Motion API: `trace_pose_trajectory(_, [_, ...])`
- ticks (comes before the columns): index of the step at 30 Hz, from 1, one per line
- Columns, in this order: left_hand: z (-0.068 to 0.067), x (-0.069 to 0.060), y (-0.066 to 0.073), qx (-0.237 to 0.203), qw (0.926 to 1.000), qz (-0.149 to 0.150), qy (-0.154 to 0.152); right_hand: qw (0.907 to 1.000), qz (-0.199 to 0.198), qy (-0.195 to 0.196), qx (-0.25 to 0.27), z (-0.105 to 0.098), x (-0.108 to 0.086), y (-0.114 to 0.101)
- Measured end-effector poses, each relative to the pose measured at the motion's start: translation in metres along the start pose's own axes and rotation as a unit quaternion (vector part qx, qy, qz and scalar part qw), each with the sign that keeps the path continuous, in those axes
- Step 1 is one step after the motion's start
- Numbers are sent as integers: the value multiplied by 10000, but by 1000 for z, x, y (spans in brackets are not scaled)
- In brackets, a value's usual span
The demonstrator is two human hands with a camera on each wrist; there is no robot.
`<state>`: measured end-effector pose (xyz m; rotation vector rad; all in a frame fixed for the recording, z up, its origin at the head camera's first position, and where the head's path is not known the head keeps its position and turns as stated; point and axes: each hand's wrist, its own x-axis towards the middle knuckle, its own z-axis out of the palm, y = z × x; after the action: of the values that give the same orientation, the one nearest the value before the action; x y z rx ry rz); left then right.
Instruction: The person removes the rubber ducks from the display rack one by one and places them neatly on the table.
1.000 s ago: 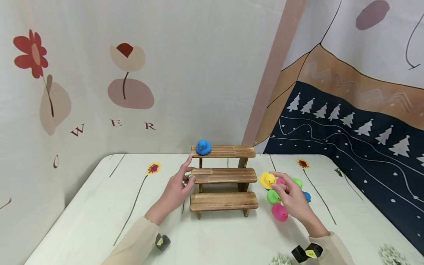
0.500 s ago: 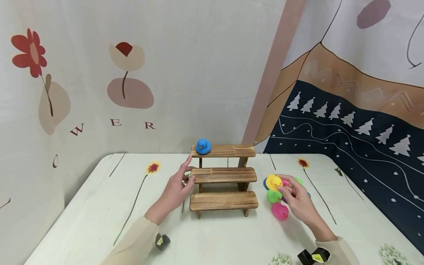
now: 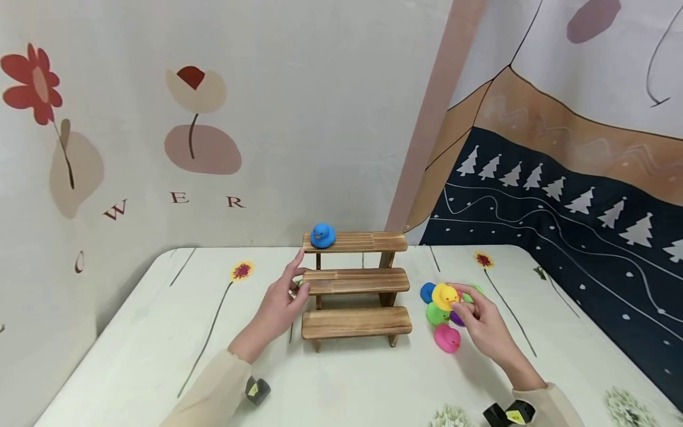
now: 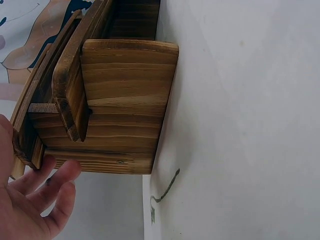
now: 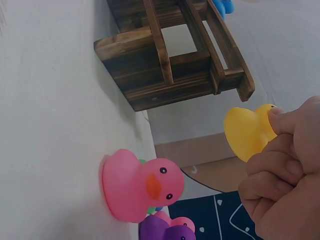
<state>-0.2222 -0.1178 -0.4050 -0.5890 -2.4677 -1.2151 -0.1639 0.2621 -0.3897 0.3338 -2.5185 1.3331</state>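
My right hand point(image 3: 482, 323) pinches a yellow rubber duck point(image 3: 444, 296) between thumb and forefinger, above a cluster of ducks. In the right wrist view the yellow duck point(image 5: 247, 131) hangs apart from the wooden stand. My left hand point(image 3: 280, 305) touches the left side of the three-tier wooden stand point(image 3: 356, 320), its forefinger reaching the top tier. Its fingers look relaxed beside the stand's end panel point(image 4: 125, 105) in the left wrist view. On the top tier's left end sits a blue duck point(image 3: 322, 235).
Right of the stand are a blue duck point(image 3: 427, 292), a green duck point(image 3: 437, 314), a pink duck point(image 3: 447, 338) and a purple duck point(image 3: 457, 319). Another green one is partly hidden behind my right hand. A printed cloth wall point(image 3: 299, 130) rises behind the table point(image 3: 341, 385).
My right hand has carried the yellow duck to the right, away from the stand and over the cluster. My left hand has stayed on the stand. The head view has shifted slightly.
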Motion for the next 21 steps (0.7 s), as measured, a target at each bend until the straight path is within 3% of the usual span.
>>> trace_pose_trajectory(7, [-1,0,-1,-19,10000,60,-13,9999,-135,15,33,-3,-2,1])
trace_pose_trajectory(21, [-1,1,0,10,10000,10,-41,9994,189,152,-245,-10,-13,9])
